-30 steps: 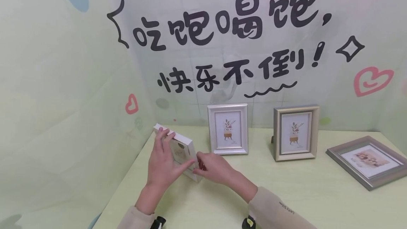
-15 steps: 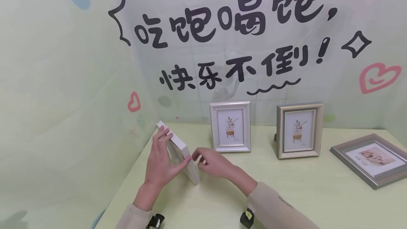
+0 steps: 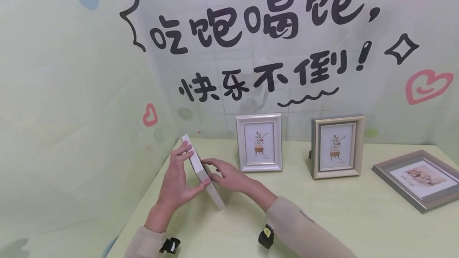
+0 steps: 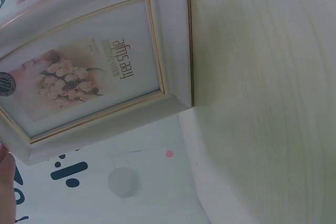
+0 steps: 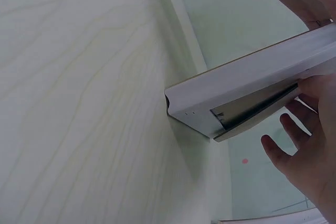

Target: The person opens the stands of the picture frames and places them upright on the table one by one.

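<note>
A white picture frame (image 3: 201, 170) with gold trim stands tilted on the table at left. Its flower print, with "Free Style" lettering, shows in the left wrist view. My left hand (image 3: 175, 176) grips it, fingers over the top edge and thumb on the side edge toward me. Behind the frame, my right hand (image 3: 229, 174) pinches the back stand (image 5: 254, 114) between thumb and forefinger. In the right wrist view, that stand is slightly apart from the frame's back, with a dark gap between. The other right fingers are loosely spread; the forefinger's tip is hidden.
A silver-white picture frame (image 3: 242, 142) and a champagne-coloured frame (image 3: 359, 146) stand upright near the back wall. A grey-brown frame (image 3: 398, 188) lies face up at right. Lettered sheeting (image 3: 201, 122) encloses the pale table (image 3: 287, 214) behind and at left.
The white frame has turned so that its front faces away from the head camera, leaving its edges in view. My right hand has shifted left from its side edge to behind it.
</note>
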Demonstrator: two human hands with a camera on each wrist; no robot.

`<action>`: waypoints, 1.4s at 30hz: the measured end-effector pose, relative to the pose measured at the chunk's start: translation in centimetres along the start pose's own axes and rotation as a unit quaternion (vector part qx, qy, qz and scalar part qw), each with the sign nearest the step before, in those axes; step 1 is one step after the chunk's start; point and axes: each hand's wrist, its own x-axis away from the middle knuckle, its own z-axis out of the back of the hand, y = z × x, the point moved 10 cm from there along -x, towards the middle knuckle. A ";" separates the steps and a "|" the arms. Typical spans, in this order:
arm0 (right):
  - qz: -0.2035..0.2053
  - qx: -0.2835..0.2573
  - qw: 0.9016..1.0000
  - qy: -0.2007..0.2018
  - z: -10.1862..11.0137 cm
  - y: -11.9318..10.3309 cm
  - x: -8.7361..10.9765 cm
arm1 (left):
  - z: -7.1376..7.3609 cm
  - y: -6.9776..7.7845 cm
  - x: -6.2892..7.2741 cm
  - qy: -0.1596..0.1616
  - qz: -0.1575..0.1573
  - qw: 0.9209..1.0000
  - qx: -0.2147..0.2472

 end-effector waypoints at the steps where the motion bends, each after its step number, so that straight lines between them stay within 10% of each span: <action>1: 0.000 0.004 1.000 0.003 0.1 0.1 0.0 | 0.0 0.1 0.0 0.000 -0.003 1.000 -0.002; 18: -0.022 0.134 0.988 0.067 2.6 0.3 0.0 | -0.9 0.5 -1.1 -0.040 -0.022 0.999 -0.023; 42: -0.010 0.050 0.997 0.053 3.5 -1.6 3.7 | -0.4 1.1 -1.4 -0.028 -0.043 0.998 -0.031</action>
